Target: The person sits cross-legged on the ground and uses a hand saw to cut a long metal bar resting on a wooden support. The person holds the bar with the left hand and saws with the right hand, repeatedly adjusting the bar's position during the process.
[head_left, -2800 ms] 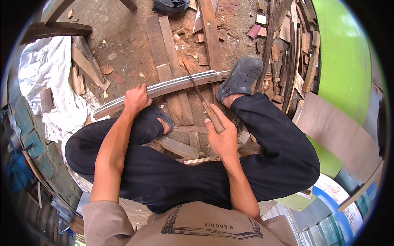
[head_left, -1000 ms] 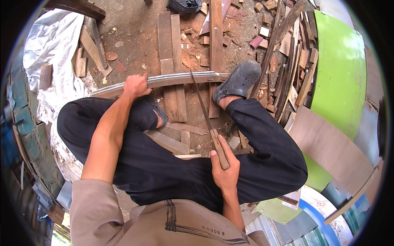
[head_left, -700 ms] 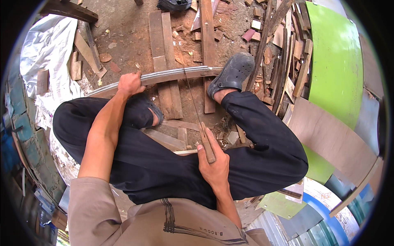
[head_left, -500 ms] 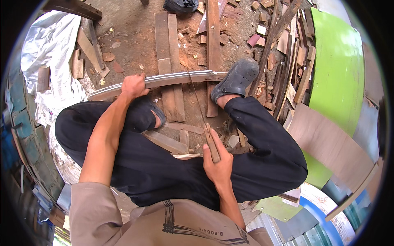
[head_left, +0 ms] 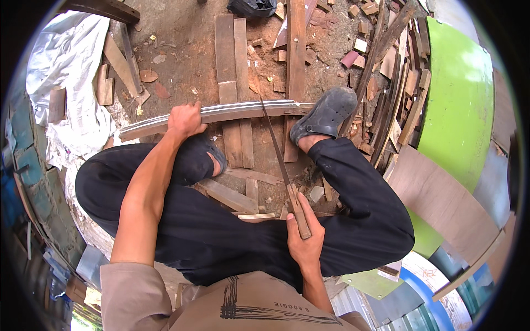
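A long wooden board (head_left: pixel 243 114) with pale stripes along its top edge lies crosswise in front of me, over other planks on the ground. My left hand (head_left: pixel 186 119) grips it left of its middle, fingers wrapped over the far edge. In my right hand (head_left: pixel 306 237) is the wooden handle of a narrow handsaw (head_left: pixel 279 151), held near my right thigh. Its thin blade points away from me, the tip end resting at or just over the board's edge. My right clog (head_left: pixel 326 115) overlaps the board's right end; my left clog (head_left: pixel 217 157) is close on the near side.
Two planks (head_left: pixel 225 55) and a longer plank (head_left: pixel 296 49) run away from me beneath the board. Wood offcuts and strips (head_left: pixel 395 94) pile up at right, beside a green sheet (head_left: pixel 458 83). White cloth (head_left: pixel 66 60) lies at left, a black bag (head_left: pixel 252 6) at the far side.
The saw and my right hand have drawn back toward me and slightly right, so less blade reaches past the board. My left hand keeps its grip. The whole view has shifted a little.
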`<state>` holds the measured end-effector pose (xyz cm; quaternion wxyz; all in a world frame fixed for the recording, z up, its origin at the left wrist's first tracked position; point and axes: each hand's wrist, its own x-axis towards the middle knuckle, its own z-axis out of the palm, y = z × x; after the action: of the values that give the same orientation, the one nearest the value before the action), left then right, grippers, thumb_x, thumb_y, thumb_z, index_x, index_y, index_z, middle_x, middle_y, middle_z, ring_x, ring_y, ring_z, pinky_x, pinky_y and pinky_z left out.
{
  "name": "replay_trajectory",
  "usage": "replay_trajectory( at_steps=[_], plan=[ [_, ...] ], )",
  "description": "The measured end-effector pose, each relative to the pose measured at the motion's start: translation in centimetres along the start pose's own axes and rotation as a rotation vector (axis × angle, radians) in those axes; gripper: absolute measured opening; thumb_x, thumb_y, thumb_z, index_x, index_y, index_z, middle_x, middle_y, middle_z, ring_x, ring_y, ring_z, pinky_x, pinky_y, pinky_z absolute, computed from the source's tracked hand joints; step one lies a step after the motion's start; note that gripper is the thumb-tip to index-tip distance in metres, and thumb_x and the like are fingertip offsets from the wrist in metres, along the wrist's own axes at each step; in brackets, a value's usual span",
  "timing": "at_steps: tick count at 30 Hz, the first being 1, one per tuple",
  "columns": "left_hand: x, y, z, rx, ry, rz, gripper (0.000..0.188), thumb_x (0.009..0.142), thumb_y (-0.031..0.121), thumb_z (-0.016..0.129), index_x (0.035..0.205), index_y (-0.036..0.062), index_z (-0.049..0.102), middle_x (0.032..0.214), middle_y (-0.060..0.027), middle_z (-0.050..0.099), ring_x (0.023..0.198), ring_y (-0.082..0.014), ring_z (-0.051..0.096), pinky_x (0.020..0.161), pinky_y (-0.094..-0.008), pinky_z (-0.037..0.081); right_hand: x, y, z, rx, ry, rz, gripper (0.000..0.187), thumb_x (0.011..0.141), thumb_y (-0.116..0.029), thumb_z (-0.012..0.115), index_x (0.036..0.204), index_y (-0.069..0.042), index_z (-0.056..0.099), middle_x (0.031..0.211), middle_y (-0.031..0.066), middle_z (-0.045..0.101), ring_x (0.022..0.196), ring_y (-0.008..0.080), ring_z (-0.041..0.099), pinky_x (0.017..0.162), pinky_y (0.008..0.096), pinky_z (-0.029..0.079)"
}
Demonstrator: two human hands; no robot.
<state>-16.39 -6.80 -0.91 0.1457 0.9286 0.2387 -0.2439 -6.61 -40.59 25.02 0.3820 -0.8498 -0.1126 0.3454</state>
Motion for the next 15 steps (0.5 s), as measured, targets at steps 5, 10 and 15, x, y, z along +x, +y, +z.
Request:
replay_trajectory(
  at_steps=[5,10,15],
  plan=[
    [1.6,0.8,0.2,-0.01,-0.004,-0.008,0.051,0.074,0.039,0.078,0.107,0.0019,0.066,0.099,-0.0209,0.073,0.092,-0.0382,0.073,0.081,-0.0473,0.06,10.8,5.0,5.0,0.056,0.048,-0.092,0.048,0.096,-0.01,0.066,0.142,0.0,0.058,0.13,0.0272,0.067,0.123,0.0363,0.066,0.1,0.0363,0.05],
    [0.3,0.5,-0.1,0.027,-0.039,-0.005,0.055,0.074,0.039,0.078,0.113,0.0014,0.065,0.101,-0.0214,0.073,0.095,-0.0378,0.073,0.081,-0.0474,0.06,6.0,0.7,3.3,-0.033,0.018,-0.081,0.048,0.097,-0.012,0.065,0.143,-0.001,0.058,0.129,0.0273,0.067,0.123,0.04,0.065,0.102,0.0399,0.05],
    [0.1,-0.2,-0.1,0.023,0.004,0.006,0.054,0.074,0.039,0.079,0.11,0.0019,0.064,0.1,-0.0219,0.073,0.094,-0.0376,0.073,0.083,-0.0464,0.059,0.3,1.0,0.4,0.064,0.038,-0.058,0.047,0.095,-0.005,0.066,0.142,0.0,0.059,0.124,0.0266,0.07,0.121,0.0338,0.068,0.099,0.0368,0.053]
  ],
)
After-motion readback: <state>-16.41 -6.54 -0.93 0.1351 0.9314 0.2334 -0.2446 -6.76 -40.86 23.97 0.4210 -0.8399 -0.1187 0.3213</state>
